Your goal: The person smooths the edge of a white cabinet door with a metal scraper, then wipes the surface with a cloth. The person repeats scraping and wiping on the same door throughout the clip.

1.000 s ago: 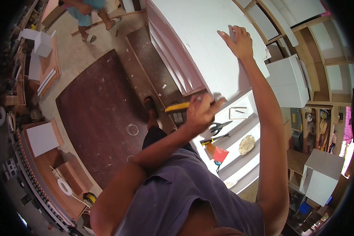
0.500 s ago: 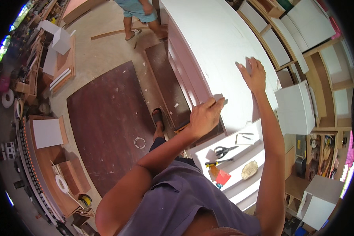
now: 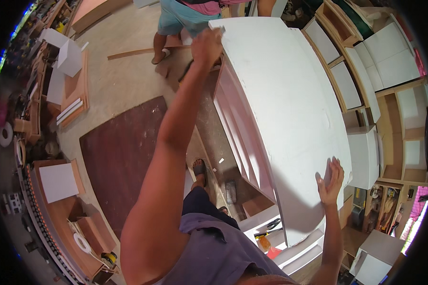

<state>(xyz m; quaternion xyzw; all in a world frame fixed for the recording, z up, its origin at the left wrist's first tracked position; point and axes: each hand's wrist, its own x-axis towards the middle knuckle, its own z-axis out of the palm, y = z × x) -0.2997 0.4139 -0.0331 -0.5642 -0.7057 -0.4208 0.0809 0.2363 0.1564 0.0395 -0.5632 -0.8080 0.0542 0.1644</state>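
A large white panel (image 3: 285,104) lies across a white cabinet with angled pink-shaded shelves (image 3: 240,128). My left hand (image 3: 207,47) reaches out to the panel's far left corner, its fingers curled on the edge. My right hand (image 3: 330,183) rests open on the panel's near right part, fingers spread. Below the panel, a white tray-like piece (image 3: 299,256) shows, with black scissors (image 3: 274,223), an orange item (image 3: 264,243) and a red item (image 3: 273,252), partly covered.
A co-worker in teal shorts (image 3: 176,19) stands beyond the panel. A dark red board (image 3: 116,161) lies on the floor at left, near benches with white boards (image 3: 57,180). Wooden carcasses and white boxes (image 3: 364,156) line the right side.
The yellow tool earlier in my left hand is no longer visible there. That hand has reached forward to the far corner, and the panel now extends lower over the tray.
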